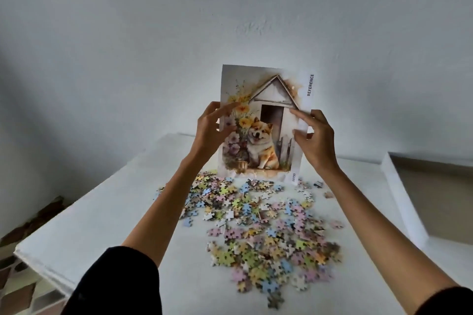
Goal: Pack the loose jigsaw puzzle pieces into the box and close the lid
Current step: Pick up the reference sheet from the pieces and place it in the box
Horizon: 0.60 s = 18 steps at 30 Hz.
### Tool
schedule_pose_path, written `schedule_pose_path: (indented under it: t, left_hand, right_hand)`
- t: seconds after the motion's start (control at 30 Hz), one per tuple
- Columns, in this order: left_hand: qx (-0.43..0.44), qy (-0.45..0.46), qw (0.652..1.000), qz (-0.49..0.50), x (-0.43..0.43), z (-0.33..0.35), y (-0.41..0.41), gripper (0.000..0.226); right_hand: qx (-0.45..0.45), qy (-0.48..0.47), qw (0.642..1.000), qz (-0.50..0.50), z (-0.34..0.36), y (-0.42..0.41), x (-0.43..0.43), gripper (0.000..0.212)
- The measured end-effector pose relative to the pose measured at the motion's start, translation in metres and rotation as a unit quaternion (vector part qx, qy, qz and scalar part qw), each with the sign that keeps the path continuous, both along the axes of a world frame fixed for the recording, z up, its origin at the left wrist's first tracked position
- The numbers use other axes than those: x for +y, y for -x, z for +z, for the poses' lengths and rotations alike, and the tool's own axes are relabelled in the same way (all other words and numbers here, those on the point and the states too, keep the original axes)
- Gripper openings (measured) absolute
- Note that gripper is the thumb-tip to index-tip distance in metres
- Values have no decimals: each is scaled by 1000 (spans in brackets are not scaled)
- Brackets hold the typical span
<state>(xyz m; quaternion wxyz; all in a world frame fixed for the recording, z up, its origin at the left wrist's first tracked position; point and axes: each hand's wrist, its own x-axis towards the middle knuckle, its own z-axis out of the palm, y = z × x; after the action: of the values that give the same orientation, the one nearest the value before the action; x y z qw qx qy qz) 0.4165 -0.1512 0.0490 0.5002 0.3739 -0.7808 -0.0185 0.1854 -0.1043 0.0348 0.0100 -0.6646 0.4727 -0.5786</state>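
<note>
Both my hands hold up a reference sheet (266, 100) printed with a dog beside a kennel and flowers. My left hand (213, 126) grips its left edge and my right hand (316, 140) grips its right edge, so the sheet stands upright above the table. Under it, a wide heap of loose pastel jigsaw pieces (266, 227) lies spread over the white table (107, 212). An open shallow box (409, 202) with white walls and a brown inside lies at the right, cut off by the frame edge. No lid can be told apart.
A plain white wall (230, 20) rises behind the table. The table's left edge drops to a tiled floor (23, 286) at the lower left. Bare tabletop lies left of the pieces.
</note>
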Motion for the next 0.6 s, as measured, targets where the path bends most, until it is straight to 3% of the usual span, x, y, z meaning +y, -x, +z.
schedule_pose_path:
  t: [0.37, 0.6]
  left_hand:
    - [63, -29, 987, -147, 48, 14, 212, 50]
    - [68, -107, 974, -189, 76, -9, 327, 54]
  right_hand:
    - [16, -25, 989, -148, 24, 198, 98, 52]
    - [30, -131, 973, -187, 21, 302, 141, 50]
